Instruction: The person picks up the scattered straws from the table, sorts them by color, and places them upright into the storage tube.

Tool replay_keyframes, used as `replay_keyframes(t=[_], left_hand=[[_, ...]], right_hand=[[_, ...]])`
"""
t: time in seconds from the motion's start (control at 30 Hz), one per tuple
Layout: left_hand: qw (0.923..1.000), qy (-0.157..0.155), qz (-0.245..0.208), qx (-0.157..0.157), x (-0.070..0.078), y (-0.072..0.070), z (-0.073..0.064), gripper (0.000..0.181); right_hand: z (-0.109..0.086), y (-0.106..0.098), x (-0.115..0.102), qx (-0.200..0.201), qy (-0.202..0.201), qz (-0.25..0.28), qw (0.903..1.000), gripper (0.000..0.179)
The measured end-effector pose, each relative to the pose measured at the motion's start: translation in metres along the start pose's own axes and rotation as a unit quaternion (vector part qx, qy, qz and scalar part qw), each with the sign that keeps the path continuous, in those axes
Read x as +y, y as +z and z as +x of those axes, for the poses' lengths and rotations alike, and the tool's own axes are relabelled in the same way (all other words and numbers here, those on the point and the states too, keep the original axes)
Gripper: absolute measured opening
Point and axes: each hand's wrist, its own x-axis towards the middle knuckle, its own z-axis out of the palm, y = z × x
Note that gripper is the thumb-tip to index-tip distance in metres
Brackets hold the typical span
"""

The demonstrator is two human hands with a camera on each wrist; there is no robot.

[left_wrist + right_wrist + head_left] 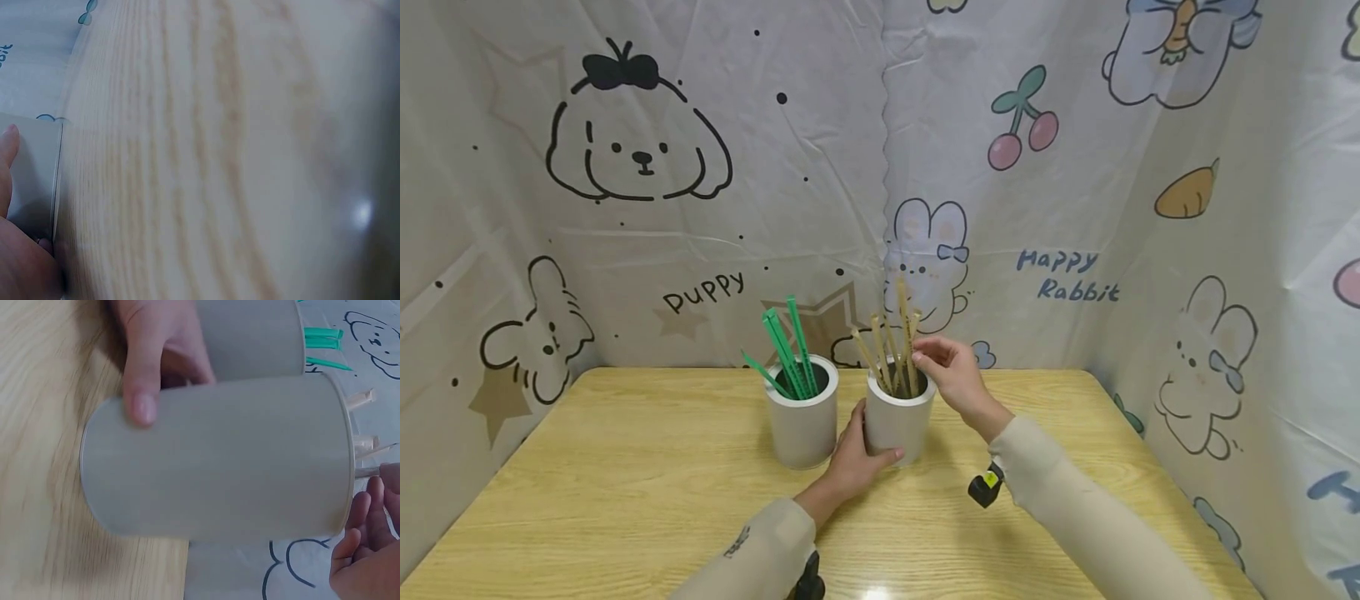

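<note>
Two white cylindrical cups stand side by side on the wooden table. Several thin green sticks [784,346] lean in the left cup [803,432]. The right cup [897,427] contains several tan straw-like sticks [877,342]. My left hand [852,460] grips the right cup low down, its thumb [144,406] across the front and the other fingers round the left side. Above the rim on the right, my right hand [953,377] pinches one tan stick [366,472] between thumb and fingertips. The lower ends of the sticks are hidden inside the cups.
The light wood table [647,467] reaches back to a printed cloth [820,158] with puppy and rabbit drawings, which also hangs along both sides. Little space separates the two cups. Both wrists carry a black camera [985,487].
</note>
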Motion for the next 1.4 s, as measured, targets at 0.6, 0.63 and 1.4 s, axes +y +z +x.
replay_keyframes(t=[0.6, 0.63, 1.4], left_hand=[[0.9998, -0.013, 0.007, 0.010, 0.001, -0.001, -0.006, 0.105], [0.9998, -0.014, 0.007, 0.010, 0.001, -0.001, -0.006, 0.105], [0.9995, 0.002, 0.030, 0.001, 0.000, -0.001, 0.001, 0.104]], right_hand=[[-0.011, -0.012, 0.014, -0.003, -0.020, -0.054, 0.9983, 0.019], [-0.011, -0.013, 0.014, -0.004, -0.020, -0.053, 0.9984, 0.019], [-0.018, -0.030, 0.020, -0.011, -0.021, -0.051, 0.9984, 0.022]])
